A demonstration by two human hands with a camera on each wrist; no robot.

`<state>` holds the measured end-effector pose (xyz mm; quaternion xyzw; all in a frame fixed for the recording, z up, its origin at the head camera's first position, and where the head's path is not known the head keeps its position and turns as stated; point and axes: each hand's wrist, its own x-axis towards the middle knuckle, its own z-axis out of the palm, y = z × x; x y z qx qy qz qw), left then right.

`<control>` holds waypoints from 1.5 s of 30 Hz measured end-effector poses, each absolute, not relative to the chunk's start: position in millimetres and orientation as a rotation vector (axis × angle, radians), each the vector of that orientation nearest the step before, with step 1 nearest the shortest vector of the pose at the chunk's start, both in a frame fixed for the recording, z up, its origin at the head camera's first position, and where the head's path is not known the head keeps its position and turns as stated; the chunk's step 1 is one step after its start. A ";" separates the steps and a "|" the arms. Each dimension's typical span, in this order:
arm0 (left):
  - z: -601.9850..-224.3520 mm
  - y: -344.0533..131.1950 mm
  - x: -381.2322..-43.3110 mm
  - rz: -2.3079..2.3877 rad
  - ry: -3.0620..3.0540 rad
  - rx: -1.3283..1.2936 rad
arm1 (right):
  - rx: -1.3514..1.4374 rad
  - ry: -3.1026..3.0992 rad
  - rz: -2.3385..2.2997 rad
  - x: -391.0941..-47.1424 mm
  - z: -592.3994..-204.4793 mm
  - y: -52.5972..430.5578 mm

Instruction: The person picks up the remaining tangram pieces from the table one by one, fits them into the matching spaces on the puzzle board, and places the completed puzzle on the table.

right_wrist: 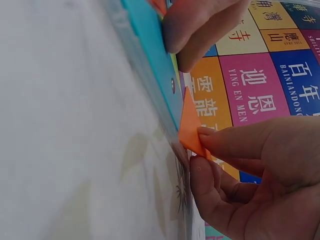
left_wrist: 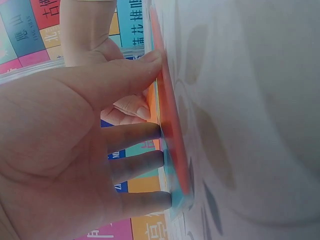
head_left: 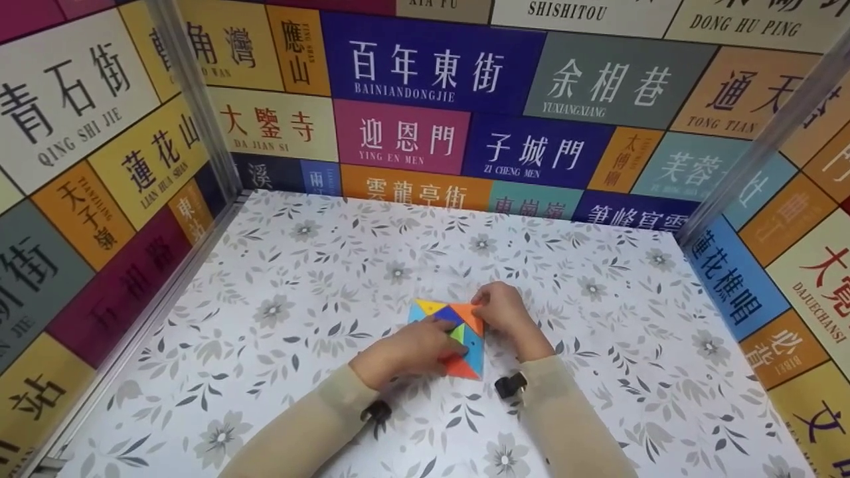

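Note:
Flat coloured tangram pieces lie together in a squarish shape on the table. Between the thumb and index finger of my right hand (head_left: 503, 311) is the orange triangle (right_wrist: 190, 127), tilted up from the set in the right wrist view. My left hand (head_left: 413, 346) lies over the set, its extended fingertips touching the pieces and its thumb at the edge of the red triangle (left_wrist: 172, 130). Around the left fingers show a blue piece (head_left: 475, 346), a green piece (head_left: 459, 330), a purple piece (head_left: 447, 315) and a yellow piece (head_left: 428, 305). The left hand hides part of the set.
The table (head_left: 299, 352) has a white covering printed with grey flowers and leaves. Panels with coloured street-name signs (head_left: 431, 60) stand along the back and both sides. Clear corner strips (head_left: 199, 93) join them. Each sleeve carries a black wrist device (head_left: 510, 385).

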<state>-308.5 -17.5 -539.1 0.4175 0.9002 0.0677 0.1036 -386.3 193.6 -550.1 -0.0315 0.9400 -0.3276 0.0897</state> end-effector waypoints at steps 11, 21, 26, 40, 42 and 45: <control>-539.7 -15.9 -308.5 0.216 2.674 1.080 | -0.074 2.787 -0.967 -385.0 -544.4 192.2; -540.5 -13.1 -311.0 0.216 2.636 0.985 | -0.098 2.790 -0.985 -385.0 -544.5 191.8; -541.0 -12.2 -311.3 0.211 2.630 1.022 | -0.099 2.778 -1.003 -385.1 -546.2 193.3; -541.0 -13.6 -311.4 0.207 2.654 1.171 | -0.160 2.785 -0.937 -385.7 -547.9 195.6; -540.3 -13.7 -311.2 0.232 2.648 1.154 | -0.138 2.764 -0.937 -385.9 -547.4 195.3; -539.2 -14.0 -310.6 0.254 2.635 1.126 | -0.120 2.737 -0.950 -386.2 -547.4 195.4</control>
